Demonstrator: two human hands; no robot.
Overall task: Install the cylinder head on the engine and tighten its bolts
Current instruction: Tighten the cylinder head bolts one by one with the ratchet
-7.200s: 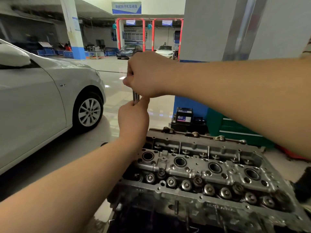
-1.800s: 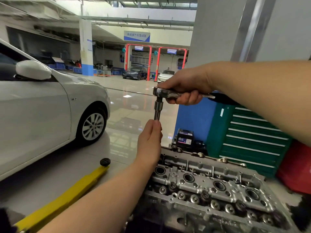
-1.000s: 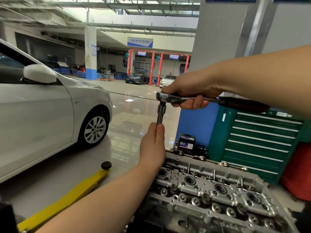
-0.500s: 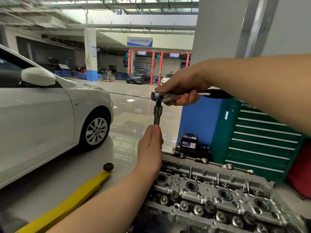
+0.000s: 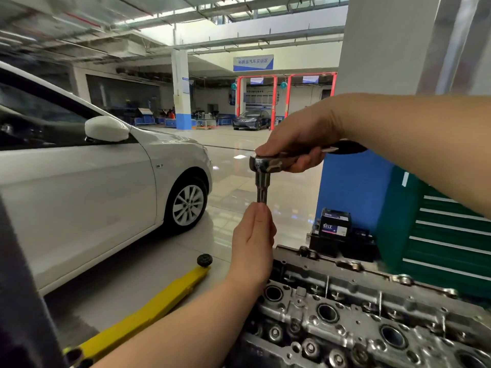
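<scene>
The grey metal cylinder head [image 5: 353, 312] sits on the engine at the lower right, its round wells and valve springs facing up. A steel ratchet wrench [image 5: 261, 163] stands high above the head's left end, with a socket and extension bar [image 5: 262, 189] pointing straight down. My right hand [image 5: 300, 140] grips the ratchet's head and shaft from above; its dark handle runs back under my wrist. My left hand [image 5: 253, 243] reaches up from below and holds the lower part of the extension bar, hiding where it meets the head.
A white car [image 5: 93, 187] stands to the left on the glossy floor. A yellow lift arm [image 5: 148, 309] with a black pad lies between the car and the engine. Behind the engine are a black battery [image 5: 335, 225], a blue-based pillar and a green tool cabinet [image 5: 446, 235].
The ratchet handle has swung back under my right forearm, so less of it shows. My left hand stays on the extension bar. The view has shifted slightly.
</scene>
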